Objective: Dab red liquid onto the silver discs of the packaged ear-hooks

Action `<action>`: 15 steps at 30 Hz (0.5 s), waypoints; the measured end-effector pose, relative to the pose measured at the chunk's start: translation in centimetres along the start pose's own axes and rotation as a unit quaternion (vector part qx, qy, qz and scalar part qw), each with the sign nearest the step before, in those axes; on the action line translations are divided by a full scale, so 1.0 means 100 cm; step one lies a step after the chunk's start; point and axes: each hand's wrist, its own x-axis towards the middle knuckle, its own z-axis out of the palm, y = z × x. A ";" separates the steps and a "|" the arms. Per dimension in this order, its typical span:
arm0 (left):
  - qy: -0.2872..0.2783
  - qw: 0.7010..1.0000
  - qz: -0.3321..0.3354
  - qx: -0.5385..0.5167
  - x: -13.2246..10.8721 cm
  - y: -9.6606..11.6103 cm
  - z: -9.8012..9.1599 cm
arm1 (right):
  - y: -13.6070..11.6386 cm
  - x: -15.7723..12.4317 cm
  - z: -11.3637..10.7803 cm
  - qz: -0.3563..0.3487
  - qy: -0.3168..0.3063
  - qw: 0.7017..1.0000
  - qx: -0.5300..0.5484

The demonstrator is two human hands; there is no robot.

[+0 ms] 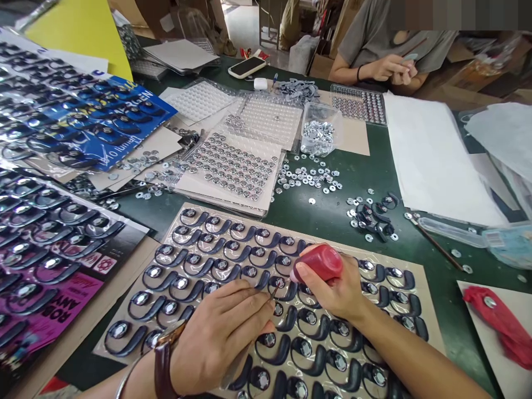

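My right hand [332, 288] is wrapped round a small red squeeze bottle [322, 262], tilted with its narrow end down to the left. Close to that end, my left hand [228, 327] is closed over a thin pointed tool [275, 288], mostly hidden by the fingers. The tool's tip is at one of the dark curved hook-shaped pieces [307, 354]. Rows of these pieces, each with a shiny round disc, lie on a brown board [428, 310] under both hands. My left forearm and palm cover some of the pieces.
Metal discs [311, 177] lie scattered behind the board, near a clear tub of discs [320, 130] and a sheet of capped discs [236, 166]. More filled boards [45, 244] stand at left. A red cloth [499, 321] lies at right. Across the table, a person's hands [394, 69] hold something small.
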 end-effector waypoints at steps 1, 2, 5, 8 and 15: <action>-0.003 1.000 -0.002 -0.002 -0.001 0.000 0.000 | 0.000 0.000 0.000 -0.002 0.002 1.000 -0.001; -0.004 1.000 -0.004 -0.005 -0.001 -0.001 0.001 | 0.000 0.000 0.000 -0.003 0.002 1.000 -0.001; -0.005 1.000 -0.006 -0.013 -0.004 -0.002 0.002 | 0.000 -0.001 0.000 0.000 0.005 1.000 0.007; -0.004 1.000 -0.007 -0.019 -0.004 -0.003 0.001 | 0.000 -0.002 0.000 -0.001 0.019 1.000 0.019; 0.022 0.999 -0.008 -0.026 0.005 -0.003 -0.003 | 0.003 -0.005 0.001 -0.001 0.017 0.999 0.029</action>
